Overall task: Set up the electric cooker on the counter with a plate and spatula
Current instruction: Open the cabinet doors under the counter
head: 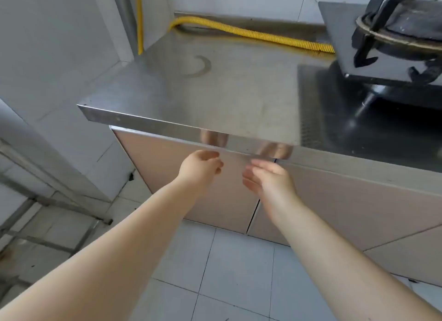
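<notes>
A stainless steel counter fills the middle of the view, its top bare apart from a faint ring mark. Below its front edge are beige cabinet doors. My left hand reaches to just under the counter's front lip, fingers loosely curled and holding nothing. My right hand is beside it at the gap between the two doors, fingers relaxed and slightly blurred, also holding nothing. Both hands are mirrored in the counter's edge. No electric cooker, plate or spatula is in view.
A gas stove with a black pan support stands at the right end of the counter. A yellow corrugated hose runs along the back wall. White wall tiles are on the left, grey floor tiles below, and a metal rack at the lower left.
</notes>
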